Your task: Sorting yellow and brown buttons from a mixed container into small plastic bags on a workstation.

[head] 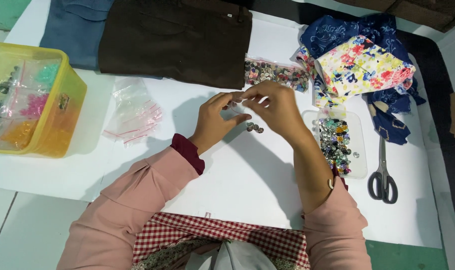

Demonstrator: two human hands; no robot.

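— Buttons, small round dark ones in a loose cluster (pixel 255 127), lie on the white table sheet (pixel 247 175) just under both hands, touching neither.

— Which way from each hand?

— From the left hand (pixel 217 119) they sit at about three o'clock, just beside its thumb. From the right hand (pixel 275 109) they lie at about seven o'clock, under the palm edge. The left thumb looks the nearer of the two. The cluster's long axis runs roughly nine to three.

— And what are the hands doing?

— They meet fingertip to fingertip above the sheet. Both are closed narrow in a pinch on something very small and thin, perhaps a thread or needle (pixel 236 106); it is too fine to tell which. Neither hand is spread wide.

— What else lies about?

— At three o'clock from the hands, a clear shallow plastic tray (pixel 360 150) of mixed glittery buttons, and beyond it grey-handled scissors (pixel 382 175) with blades pointing to twelve. At twelve o'clock, a clear bag of many-coloured buttons (pixel 275 74) against a folded dark brown cloth (pixel 177 40), with folded blue cloth (pixel 75 30) to its left. At one to two o'clock, a heap of floral and navy printed fabric scraps (pixel 362 65). At nine o'clock, empty little zip bags (pixel 132 112), and farther out a yellow plastic tub (pixel 62 100) holding bagged beads.
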